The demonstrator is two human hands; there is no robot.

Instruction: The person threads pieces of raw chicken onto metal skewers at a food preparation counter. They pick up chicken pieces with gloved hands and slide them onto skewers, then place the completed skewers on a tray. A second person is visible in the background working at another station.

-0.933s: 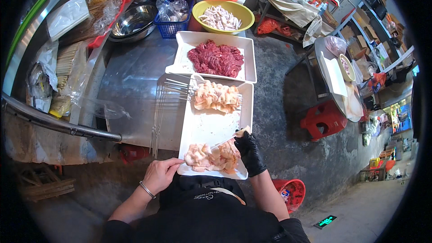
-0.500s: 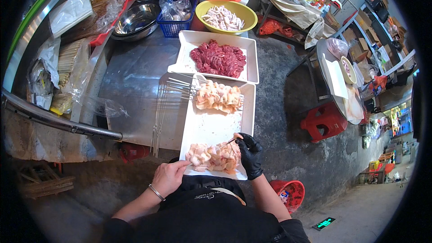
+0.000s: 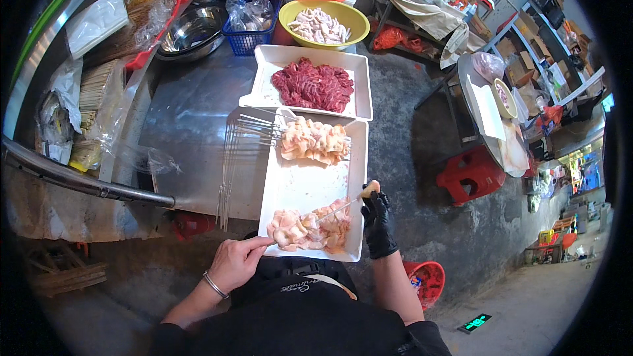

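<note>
Head view: L hand bare, pinched shut on butt end of thin skewer; R hand in black glove, fingers closed on pale meat piece at skewer tip. Skewer long axis runs 8→2 o'clock over raw chicken pile at near end of white tray on bench. Pile sits btwn hands, R nearer. Finished skewers at 12, red meat tray beyond.

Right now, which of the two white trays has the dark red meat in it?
The far white tray, next to the yellow bowl. The near white tray, under the hands, holds only pale meat: skewered pieces at its far end, loose pieces near.
</note>
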